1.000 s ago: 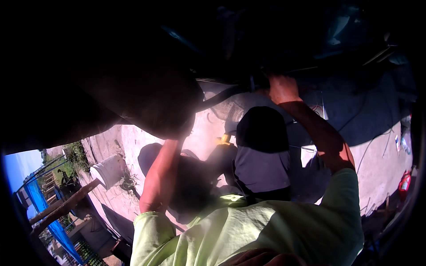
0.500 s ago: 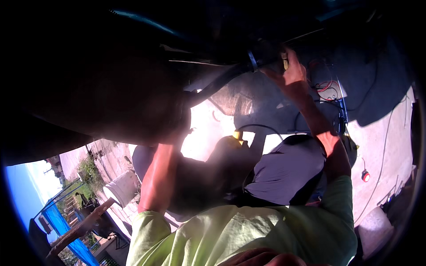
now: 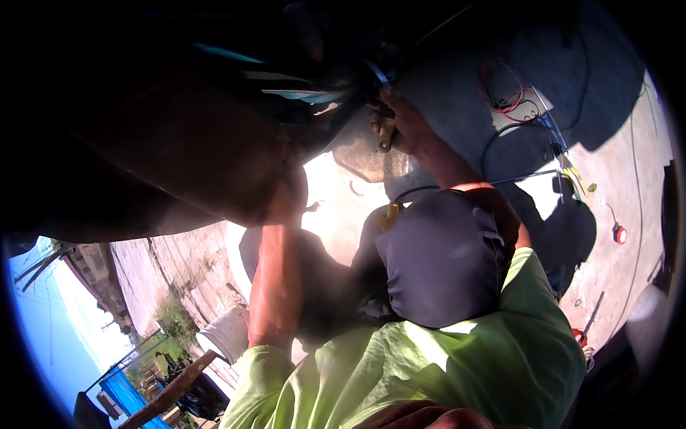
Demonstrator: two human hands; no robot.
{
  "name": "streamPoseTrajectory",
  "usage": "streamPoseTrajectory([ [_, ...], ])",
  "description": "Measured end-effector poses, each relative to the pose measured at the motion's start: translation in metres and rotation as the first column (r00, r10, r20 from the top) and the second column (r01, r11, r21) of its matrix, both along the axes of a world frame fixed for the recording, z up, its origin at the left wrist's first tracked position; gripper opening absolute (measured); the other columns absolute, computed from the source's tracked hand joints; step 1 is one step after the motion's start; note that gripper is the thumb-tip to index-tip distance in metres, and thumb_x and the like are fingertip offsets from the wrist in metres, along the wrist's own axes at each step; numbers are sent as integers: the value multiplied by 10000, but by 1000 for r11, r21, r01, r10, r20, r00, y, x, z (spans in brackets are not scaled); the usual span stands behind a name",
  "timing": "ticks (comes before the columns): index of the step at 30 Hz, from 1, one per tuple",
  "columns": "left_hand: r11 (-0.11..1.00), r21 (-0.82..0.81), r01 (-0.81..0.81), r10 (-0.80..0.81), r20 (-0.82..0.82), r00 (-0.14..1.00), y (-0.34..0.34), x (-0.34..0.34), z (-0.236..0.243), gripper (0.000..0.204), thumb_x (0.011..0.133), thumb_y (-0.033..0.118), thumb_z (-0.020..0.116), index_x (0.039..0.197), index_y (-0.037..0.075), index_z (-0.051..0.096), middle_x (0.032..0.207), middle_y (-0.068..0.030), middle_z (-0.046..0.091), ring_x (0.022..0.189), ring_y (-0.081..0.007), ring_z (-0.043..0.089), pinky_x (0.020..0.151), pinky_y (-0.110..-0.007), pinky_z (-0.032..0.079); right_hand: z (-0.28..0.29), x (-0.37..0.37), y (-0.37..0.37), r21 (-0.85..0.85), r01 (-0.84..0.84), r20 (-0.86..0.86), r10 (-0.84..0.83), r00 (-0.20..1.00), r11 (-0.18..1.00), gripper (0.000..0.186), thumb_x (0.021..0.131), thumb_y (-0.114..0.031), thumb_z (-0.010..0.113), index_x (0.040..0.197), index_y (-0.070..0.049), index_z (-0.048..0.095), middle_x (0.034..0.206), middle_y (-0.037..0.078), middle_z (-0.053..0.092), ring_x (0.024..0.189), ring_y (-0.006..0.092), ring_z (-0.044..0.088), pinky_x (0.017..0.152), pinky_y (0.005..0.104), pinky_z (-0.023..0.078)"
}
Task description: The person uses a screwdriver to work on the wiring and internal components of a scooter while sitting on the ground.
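Head view: the right hand (image 3: 406, 127) has its fingers curled around a yellowish piece (image 3: 386, 136), which protrudes below them, long axis toward the wearer. A dark hose (image 3: 330, 133) lies just left of those fingers; the left hand (image 3: 284, 196) is farther off, its grip lost in shadow.

Over on the left there's a white bucket (image 3: 223, 334) next to some scrubby green weeds (image 3: 175, 319), with a rough wooden pole (image 3: 171, 392) and a bright blue tarp (image 3: 136, 405) nearer. Blue sky (image 3: 57, 336) at the far left edge. Far right, loopy red wires (image 3: 511, 109) sit on shaded concrete (image 3: 550, 64), plus a little red-and-white round thing (image 3: 619, 234) nearer, out in the sun.
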State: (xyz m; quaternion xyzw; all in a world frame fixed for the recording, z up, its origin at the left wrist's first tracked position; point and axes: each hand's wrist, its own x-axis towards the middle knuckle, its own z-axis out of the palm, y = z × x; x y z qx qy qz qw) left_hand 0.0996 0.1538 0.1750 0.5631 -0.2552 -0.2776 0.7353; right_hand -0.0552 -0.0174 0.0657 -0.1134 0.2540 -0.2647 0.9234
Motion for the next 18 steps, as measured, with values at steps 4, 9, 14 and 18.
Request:
streamPoseTrajectory([
  [4,953,-107,-284,108,-754,648,-19,-18,32,207,869,-28,630,765,112,519,671,16,393,674,-137,391,725,-321,389,-11,4,3,4,32,62,-33,998,999,331,933,-393,650,1053,-92,584,851,53,609,686,171,554,628,333,484],
  [9,949,-73,-305,155,-737,658,-18,-23,38,211,873,-32,623,766,116,517,677,16,405,664,-138,383,724,-330,384,-23,1,-5,18,-13,153,10,988,1000,343,896,-411,702,1005,-110,580,891,51,614,744,153,572,656,316,488],
  [14,988,-152,38,-75,-246,966,-10,-11,11,214,882,-21,621,763,122,514,670,22,400,652,-135,370,714,-327,372,-12,-2,-7,55,-63,264,46,963,996,305,893,-405,706,969,-137,583,846,49,611,756,161,573,651,306,478],
  [18,978,-173,121,-155,-199,968,-5,-6,6,212,888,-3,625,760,124,513,663,24,385,650,-134,364,706,-328,364,-25,-1,-9,6,-120,311,112,944,993,266,894,-371,710,968,-152,579,874,39,608,787,169,575,653,302,476],
])
